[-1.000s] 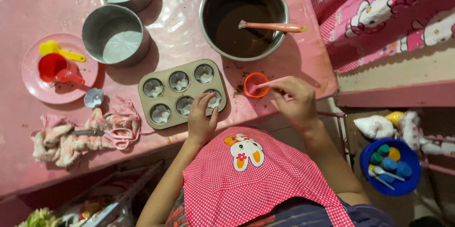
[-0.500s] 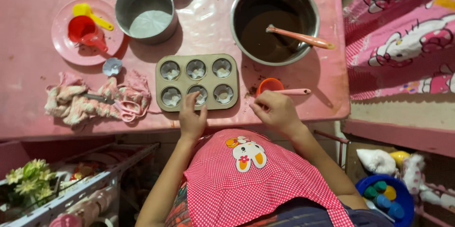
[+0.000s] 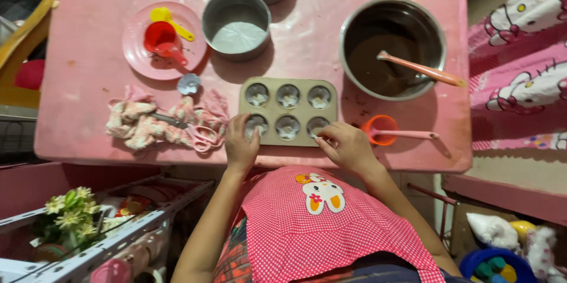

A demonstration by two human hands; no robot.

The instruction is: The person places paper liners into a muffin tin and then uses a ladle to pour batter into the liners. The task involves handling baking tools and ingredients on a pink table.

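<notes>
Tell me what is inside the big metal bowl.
The big metal bowl holds dark brown batter and a pink spatula resting against the rim. The spatula's blade is sunk in batter, so its shape stays hidden.

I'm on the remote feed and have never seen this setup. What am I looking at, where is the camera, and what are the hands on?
There is no machine here: a person works with two bare hands. The one picture comes from a camera on their head, looking straight down, so the red checked apron at the bottom is their own. The left hand rests on the near left corner of a six-cup muffin tin; the right hand touches its near right corner. Neither grips anything. On the pink table also lie a bowl of dark batter with a spatula, an orange cup, two round pans, a plate of measuring cups, scissors and a cloth.
</notes>
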